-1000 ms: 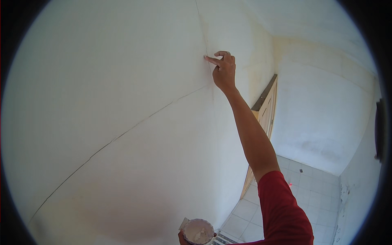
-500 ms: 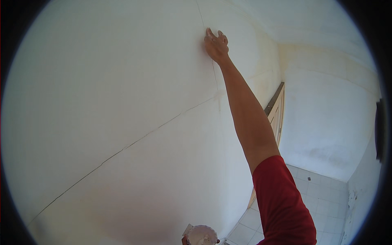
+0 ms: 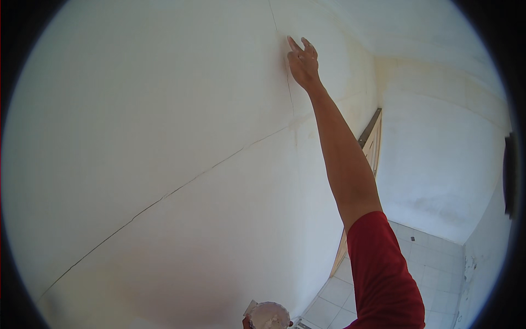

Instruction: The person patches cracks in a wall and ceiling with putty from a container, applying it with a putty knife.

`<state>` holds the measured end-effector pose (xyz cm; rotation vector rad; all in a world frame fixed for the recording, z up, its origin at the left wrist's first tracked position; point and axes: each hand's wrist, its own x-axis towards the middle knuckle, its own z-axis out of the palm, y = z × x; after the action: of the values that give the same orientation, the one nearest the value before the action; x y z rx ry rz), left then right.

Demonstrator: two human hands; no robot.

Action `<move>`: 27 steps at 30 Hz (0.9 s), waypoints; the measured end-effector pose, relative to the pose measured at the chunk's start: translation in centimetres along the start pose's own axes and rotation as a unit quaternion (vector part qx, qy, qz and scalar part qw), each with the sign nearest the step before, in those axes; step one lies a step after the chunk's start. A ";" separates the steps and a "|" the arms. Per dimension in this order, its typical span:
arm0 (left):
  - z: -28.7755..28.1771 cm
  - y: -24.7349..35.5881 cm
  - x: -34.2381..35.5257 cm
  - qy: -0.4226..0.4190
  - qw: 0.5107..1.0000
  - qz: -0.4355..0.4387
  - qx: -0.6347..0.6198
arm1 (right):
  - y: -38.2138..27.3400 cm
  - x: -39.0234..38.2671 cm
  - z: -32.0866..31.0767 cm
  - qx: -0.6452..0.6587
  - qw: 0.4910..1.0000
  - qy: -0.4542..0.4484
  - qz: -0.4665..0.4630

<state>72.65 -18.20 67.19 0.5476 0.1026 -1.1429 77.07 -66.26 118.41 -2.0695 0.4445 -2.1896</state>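
Note:
My right hand [image 3: 303,63] is raised high at the upper middle, its arm stretched up in a red sleeve. The fingers are apart, the index finger reaching up near the wall [image 3: 164,98], beside a thin dark crack [image 3: 290,96] that runs upward. Whether a fingertip touches the wall I cannot tell. At the lower edge, my left hand [image 3: 246,322] grips a round tub [image 3: 271,316] with pale paste in it; only bits of the fingers show on either side. A flat, light piece like a scraper blade [image 3: 250,307] sticks out beside the tub.
A longer crack [image 3: 164,196] slants across the wall from lower left to the upright one. A wooden door [image 3: 373,140] stands at the right, ahead of a stained far wall [image 3: 438,159]. Pale floor tiles [image 3: 339,290] carry a small dark scrap [image 3: 412,238].
My right hand has moved a little to the right, away from the upright crack, and more of the wall beside it shows. The left hand and tub have hardly moved.

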 end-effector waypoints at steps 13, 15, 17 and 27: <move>0.7 -0.2 -0.7 0.049 0.999 0.013 0.010 | 0.8 0.3 0.5 0.035 0.998 -0.035 0.050; -0.5 -0.1 -0.1 0.048 0.999 0.015 0.015 | -0.8 0.4 1.2 0.013 0.997 -0.069 0.022; -2.1 0.0 1.2 -0.022 1.000 -0.013 -0.014 | -1.2 0.4 0.3 0.051 0.997 -0.053 -0.009; -2.3 -1.2 0.7 -0.033 0.995 0.067 0.068 | -0.9 -1.0 0.2 0.121 0.992 0.007 -0.039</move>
<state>72.34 -18.04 64.49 0.6277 -0.0678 -1.0398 77.42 -65.16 117.73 -1.9731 0.0920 -2.1767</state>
